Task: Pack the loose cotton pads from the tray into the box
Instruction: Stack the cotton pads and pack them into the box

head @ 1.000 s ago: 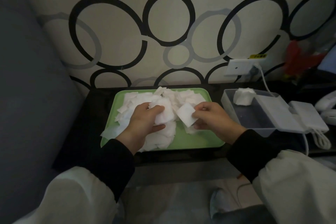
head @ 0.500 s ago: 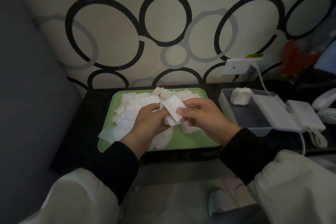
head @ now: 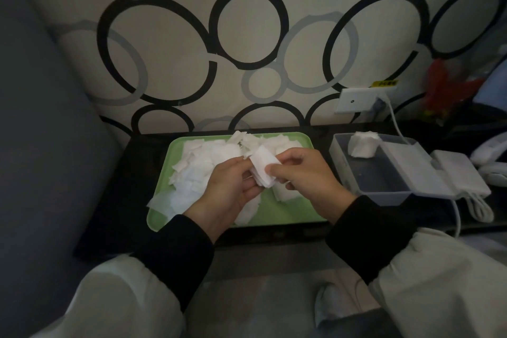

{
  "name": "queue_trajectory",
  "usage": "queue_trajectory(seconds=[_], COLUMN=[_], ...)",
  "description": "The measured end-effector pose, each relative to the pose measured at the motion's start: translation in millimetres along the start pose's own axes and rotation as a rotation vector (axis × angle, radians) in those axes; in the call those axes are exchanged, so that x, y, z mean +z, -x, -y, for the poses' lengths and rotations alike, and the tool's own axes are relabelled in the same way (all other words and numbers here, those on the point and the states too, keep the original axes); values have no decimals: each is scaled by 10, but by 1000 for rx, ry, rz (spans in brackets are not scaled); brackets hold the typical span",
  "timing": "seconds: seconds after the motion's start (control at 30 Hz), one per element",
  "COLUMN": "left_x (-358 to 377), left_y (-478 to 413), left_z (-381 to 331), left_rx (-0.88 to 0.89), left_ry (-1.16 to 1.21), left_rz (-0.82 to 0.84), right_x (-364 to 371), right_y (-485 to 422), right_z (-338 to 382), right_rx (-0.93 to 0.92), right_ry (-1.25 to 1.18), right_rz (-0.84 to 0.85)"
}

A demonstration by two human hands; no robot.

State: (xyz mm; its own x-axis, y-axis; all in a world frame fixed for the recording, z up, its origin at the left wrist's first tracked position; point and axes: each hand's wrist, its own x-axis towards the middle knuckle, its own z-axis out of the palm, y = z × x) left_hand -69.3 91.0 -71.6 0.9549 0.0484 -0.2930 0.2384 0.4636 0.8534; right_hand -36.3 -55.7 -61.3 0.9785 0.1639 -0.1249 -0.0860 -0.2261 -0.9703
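Note:
A green tray (head: 296, 217) on the dark table holds a loose heap of white cotton pads (head: 203, 167). Above the tray my left hand (head: 227, 195) and my right hand (head: 304, 178) both hold a small stack of cotton pads (head: 263, 170). My right thumb and fingers pinch the stack's near edge. My left fingers curl around its left side. To the right stands the clear plastic box (head: 375, 181), lid open, with a bundle of pads (head: 362, 144) in its far corner.
The box's white lid (head: 411, 167) lies open to the right. A white charger with a coiled cable (head: 477, 200) lies past it. A wall socket (head: 354, 100) sits above the box. A grey surface (head: 41, 145) rises on the left.
My right hand brought a single pad from the tray's right side over to my left hand. Both hands lifted slightly and now hold the gathered stack together.

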Motion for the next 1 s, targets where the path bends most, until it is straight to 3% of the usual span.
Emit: queue_trajectory(seconds=[0.2, 0.33, 0.47, 0.67, 0.83, 1.0], left_x=[24, 21, -24, -99, -120, -108], left_y=[-15, -4, -92, -172, -226, -216], left_z=[-19, 11, 59, 14, 36, 56], left_rx=[-81, 2, 80, 99, 97, 94], left_ry=[81, -55, -107, -132, -170, -197], left_rz=[-35, 48, -121, -206, -224, -195], right_x=[-1, -24, -131, -451, -437, -395], right_y=[-21, -23, -100, -330, -387, -427], right_z=[-16, -24, -83, -381, -425, -453], right_rx=[-3, -24, -23, -86, -184, -158], right_ry=[34, 43, 67, 424, 748, 820], right_rz=[-15, -11, -53, -238, -130, -51])
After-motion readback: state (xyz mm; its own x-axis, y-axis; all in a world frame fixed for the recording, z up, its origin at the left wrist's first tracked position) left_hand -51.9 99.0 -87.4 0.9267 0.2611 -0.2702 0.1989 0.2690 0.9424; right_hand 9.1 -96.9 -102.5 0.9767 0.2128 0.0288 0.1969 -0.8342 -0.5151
